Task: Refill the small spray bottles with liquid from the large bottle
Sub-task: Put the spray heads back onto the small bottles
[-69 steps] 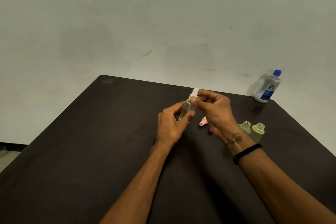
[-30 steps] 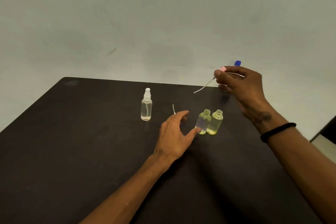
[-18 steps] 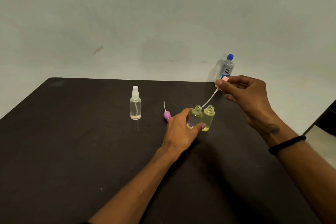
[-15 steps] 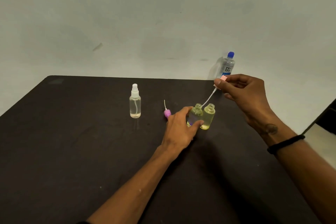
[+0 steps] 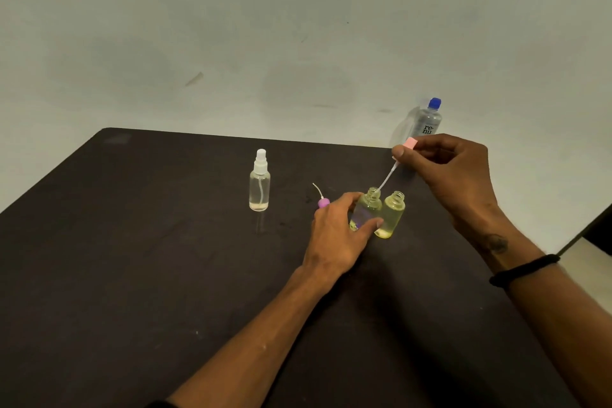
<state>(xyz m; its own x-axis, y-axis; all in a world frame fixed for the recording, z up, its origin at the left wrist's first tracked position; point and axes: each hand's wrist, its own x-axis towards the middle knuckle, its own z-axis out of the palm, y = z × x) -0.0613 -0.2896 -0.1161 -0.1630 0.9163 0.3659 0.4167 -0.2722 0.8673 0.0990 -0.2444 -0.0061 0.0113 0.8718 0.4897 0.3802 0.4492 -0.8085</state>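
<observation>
Two small open bottles of yellowish liquid stand side by side on the dark table (image 5: 165, 275). My left hand (image 5: 337, 235) grips the left open bottle (image 5: 367, 209) round its body. The right open bottle (image 5: 392, 215) touches it. My right hand (image 5: 453, 172) pinches a pink spray cap (image 5: 410, 144), and the tip of its white tube (image 5: 385, 179) is in the left bottle's neck. A capped clear spray bottle (image 5: 259, 180) stands further left. The large bottle (image 5: 429, 119) with a blue cap stands at the far right, just beyond the table's far edge.
A purple spray cap (image 5: 323, 202) with its tube lies on the table just left of my left hand. The table's far edge runs behind the bottles, with pale floor beyond. A dark object (image 5: 599, 232) shows at the right edge.
I set down the capped clear bottle at the left. My left hand took hold of the left yellow bottle. My right hand brought the pink cap's tube down to that bottle's neck.
</observation>
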